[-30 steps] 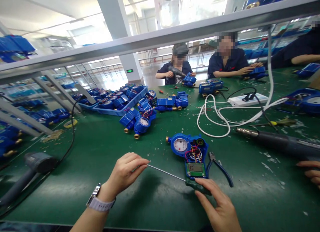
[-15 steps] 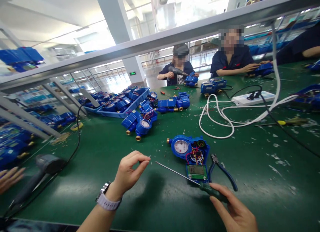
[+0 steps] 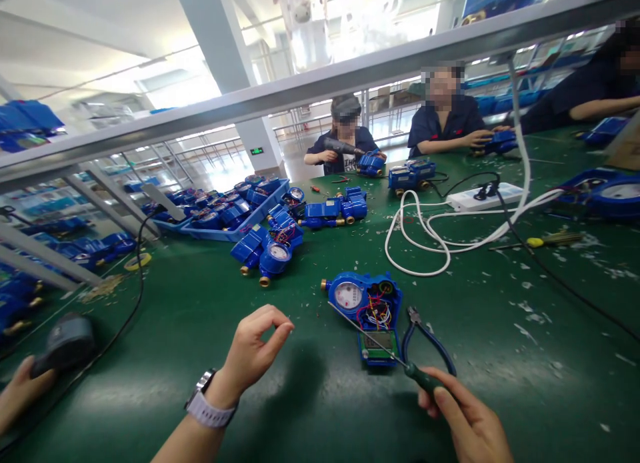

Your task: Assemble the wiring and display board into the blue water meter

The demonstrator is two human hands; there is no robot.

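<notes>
My right hand [image 3: 463, 410] grips the dark green handle of a long screwdriver [image 3: 419, 376]. Its thin shaft crosses in front of an opened blue water meter [image 3: 349, 294], and the tip points up and left near the dial. The meter has exposed wires and a small display board [image 3: 378, 343] on its near side. Left of the meter, my left hand [image 3: 257, 343] is raised above the table with thumb and index finger pinched together. Whatever they hold, if anything, is too small to make out. Cutting pliers [image 3: 429, 340] lie just right of the meter.
At the far left, another person's hand [image 3: 25, 390] holds a heat gun [image 3: 70, 340] with a trailing black cable. More meters [image 3: 275, 256] and a full blue crate [image 3: 240, 231] stand farther back. A power strip [image 3: 485, 196] with white cable lies right. Co-workers sit opposite beneath an overhead shelf [image 3: 280, 96].
The screwdriver has swung up, its tip now nearer the meter's dial. At the far left, the other person's hand has taken hold of the heat gun. My view has shifted slightly right.
</notes>
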